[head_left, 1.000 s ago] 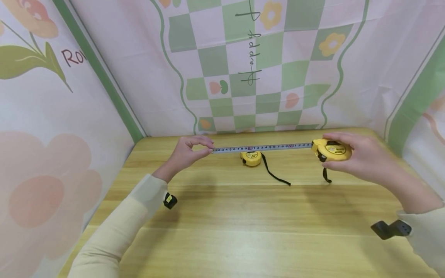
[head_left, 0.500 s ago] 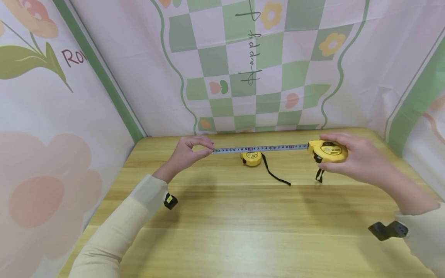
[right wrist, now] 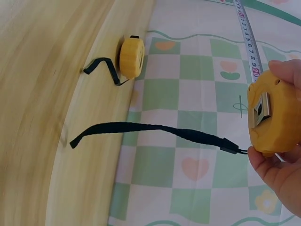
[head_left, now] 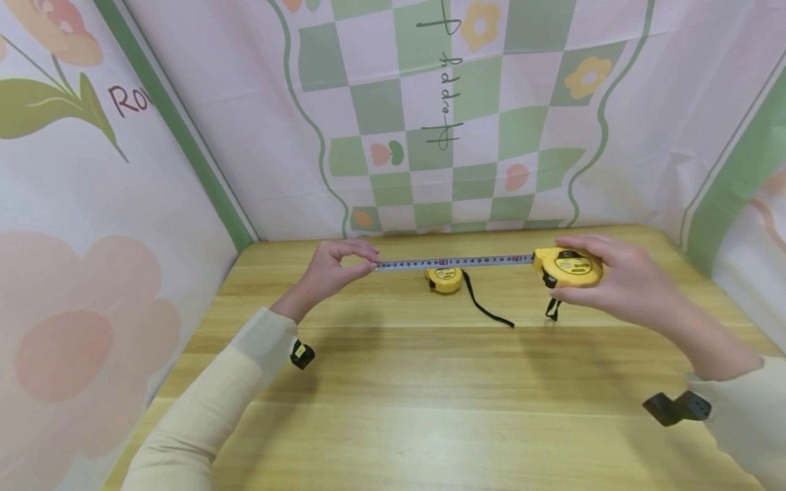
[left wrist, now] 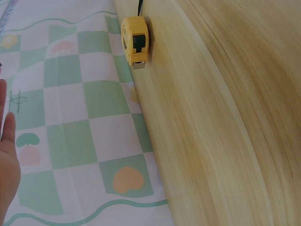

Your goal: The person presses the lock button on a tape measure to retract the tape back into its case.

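Note:
In the head view my right hand [head_left: 620, 276] grips a yellow tape measure [head_left: 571, 268] by its case, thumb below and fingers above. Its blade [head_left: 460, 262] stretches leftward above the table, numbers showing. My left hand [head_left: 334, 269] pinches the blade's free end between thumb and fingertips. A second yellow tape measure [head_left: 443, 279] sits on the table under the middle of the blade, its black strap trailing right. From the right wrist, the held case shows a metal belt clip [right wrist: 262, 110] and a dangling black strap [right wrist: 155, 128]. Only part of my left hand [left wrist: 7, 155] shows in the left wrist view.
The wooden table [head_left: 393, 395] runs up to a fabric backdrop [head_left: 424, 136] with green checks and flowers. More printed fabric [head_left: 92, 273] stands at the left side, and another panel at the right.
My right hand has moved left with the tape measure case, and the visible blade has become shorter as it slid into the case. My left hand has stayed nearly still.

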`<state>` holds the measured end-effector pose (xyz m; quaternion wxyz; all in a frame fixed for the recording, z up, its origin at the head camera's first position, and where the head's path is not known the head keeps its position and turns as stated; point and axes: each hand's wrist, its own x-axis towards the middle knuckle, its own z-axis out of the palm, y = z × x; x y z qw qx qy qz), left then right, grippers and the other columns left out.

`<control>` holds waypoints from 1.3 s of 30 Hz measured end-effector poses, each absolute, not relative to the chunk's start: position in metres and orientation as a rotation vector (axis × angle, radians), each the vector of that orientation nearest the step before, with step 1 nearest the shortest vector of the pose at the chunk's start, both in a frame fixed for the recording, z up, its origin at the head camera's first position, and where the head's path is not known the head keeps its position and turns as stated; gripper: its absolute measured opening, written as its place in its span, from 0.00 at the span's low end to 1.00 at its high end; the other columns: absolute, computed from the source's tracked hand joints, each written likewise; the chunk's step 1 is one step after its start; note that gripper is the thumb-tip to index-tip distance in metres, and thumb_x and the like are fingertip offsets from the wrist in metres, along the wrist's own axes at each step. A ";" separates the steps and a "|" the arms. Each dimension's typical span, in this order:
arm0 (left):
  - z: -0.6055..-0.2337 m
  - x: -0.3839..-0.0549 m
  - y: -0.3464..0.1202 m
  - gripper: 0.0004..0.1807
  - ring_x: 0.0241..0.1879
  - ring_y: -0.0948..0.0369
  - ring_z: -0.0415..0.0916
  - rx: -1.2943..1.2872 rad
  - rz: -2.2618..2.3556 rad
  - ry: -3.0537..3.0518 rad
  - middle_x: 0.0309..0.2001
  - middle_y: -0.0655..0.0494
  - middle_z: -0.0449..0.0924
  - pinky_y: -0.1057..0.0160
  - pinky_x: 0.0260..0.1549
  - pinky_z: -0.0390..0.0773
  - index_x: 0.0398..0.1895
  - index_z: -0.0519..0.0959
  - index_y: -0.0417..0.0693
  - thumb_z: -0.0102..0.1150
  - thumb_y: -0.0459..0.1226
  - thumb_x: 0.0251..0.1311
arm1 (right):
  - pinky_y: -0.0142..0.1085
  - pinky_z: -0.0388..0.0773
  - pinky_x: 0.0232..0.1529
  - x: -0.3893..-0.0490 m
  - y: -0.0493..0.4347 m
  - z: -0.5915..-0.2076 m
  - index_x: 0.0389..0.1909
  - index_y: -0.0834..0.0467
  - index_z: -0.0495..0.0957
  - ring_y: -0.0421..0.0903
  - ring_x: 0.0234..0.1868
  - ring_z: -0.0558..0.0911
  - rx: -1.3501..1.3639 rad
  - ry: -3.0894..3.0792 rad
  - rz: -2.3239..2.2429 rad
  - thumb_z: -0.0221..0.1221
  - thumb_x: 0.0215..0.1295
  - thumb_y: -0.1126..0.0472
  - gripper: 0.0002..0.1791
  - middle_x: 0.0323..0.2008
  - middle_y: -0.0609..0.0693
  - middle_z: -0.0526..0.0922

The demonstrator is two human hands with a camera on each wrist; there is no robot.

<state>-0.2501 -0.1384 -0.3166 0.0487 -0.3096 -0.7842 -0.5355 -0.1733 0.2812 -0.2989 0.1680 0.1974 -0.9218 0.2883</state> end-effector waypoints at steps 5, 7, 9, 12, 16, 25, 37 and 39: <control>-0.329 -0.263 -0.142 0.03 0.58 0.56 0.73 -0.958 -1.640 -2.376 0.45 0.47 0.84 0.50 0.66 0.59 0.34 0.86 0.36 0.66 0.28 0.57 | 0.17 0.58 0.45 -0.173 0.278 -0.298 0.60 0.59 0.76 0.61 0.56 0.74 0.545 -2.630 0.830 0.80 0.39 0.56 0.42 0.58 0.61 0.76; -0.331 -0.265 -0.142 0.03 0.58 0.57 0.73 -0.971 -1.637 -2.366 0.44 0.49 0.85 0.50 0.66 0.59 0.34 0.86 0.38 0.67 0.29 0.57 | 0.16 0.58 0.45 -0.173 0.277 -0.298 0.60 0.59 0.76 0.61 0.56 0.74 0.540 -2.632 0.840 0.80 0.40 0.56 0.42 0.59 0.61 0.75; -0.331 -0.265 -0.142 0.03 0.59 0.58 0.72 -0.980 -1.631 -2.359 0.44 0.50 0.85 0.49 0.66 0.59 0.34 0.86 0.39 0.67 0.31 0.57 | 0.16 0.59 0.44 -0.173 0.275 -0.298 0.60 0.59 0.76 0.61 0.56 0.74 0.531 -2.636 0.856 0.80 0.40 0.55 0.42 0.59 0.61 0.75; -0.331 -0.265 -0.140 0.04 0.59 0.58 0.72 -0.987 -1.631 -2.349 0.44 0.51 0.85 0.48 0.65 0.59 0.34 0.87 0.40 0.67 0.31 0.57 | 0.16 0.61 0.42 -0.172 0.273 -0.297 0.60 0.59 0.75 0.59 0.55 0.74 0.510 -2.644 0.887 0.79 0.40 0.55 0.42 0.59 0.61 0.75; -0.330 -0.265 -0.139 0.04 0.59 0.59 0.72 -0.979 -1.638 -2.352 0.44 0.52 0.85 0.47 0.65 0.59 0.34 0.87 0.40 0.68 0.32 0.57 | 0.14 0.62 0.41 -0.172 0.270 -0.296 0.60 0.59 0.76 0.58 0.53 0.75 0.492 -2.645 0.909 0.80 0.40 0.54 0.42 0.58 0.61 0.76; -0.320 -0.256 -0.132 0.04 0.58 0.54 0.72 -0.949 -1.672 -2.364 0.44 0.44 0.84 0.47 0.65 0.59 0.34 0.85 0.33 0.65 0.25 0.56 | 0.14 0.65 0.37 -0.170 0.262 -0.294 0.60 0.61 0.75 0.55 0.48 0.76 0.508 -2.647 0.940 0.79 0.41 0.55 0.42 0.58 0.61 0.75; -0.310 -0.245 -0.125 0.03 0.56 0.45 0.73 -0.990 -1.667 -2.325 0.43 0.40 0.84 0.48 0.63 0.64 0.33 0.84 0.29 0.64 0.23 0.55 | 0.20 0.75 0.33 -0.170 0.258 -0.299 0.59 0.61 0.75 0.36 0.38 0.76 0.521 -2.626 1.031 0.79 0.42 0.59 0.40 0.57 0.58 0.76; -0.310 -0.245 -0.125 0.03 0.56 0.44 0.73 -0.990 -1.674 -2.321 0.43 0.39 0.84 0.48 0.63 0.63 0.33 0.83 0.29 0.64 0.23 0.55 | 0.20 0.76 0.33 -0.170 0.257 -0.299 0.59 0.61 0.75 0.34 0.38 0.77 0.520 -2.625 1.062 0.79 0.42 0.59 0.39 0.57 0.58 0.76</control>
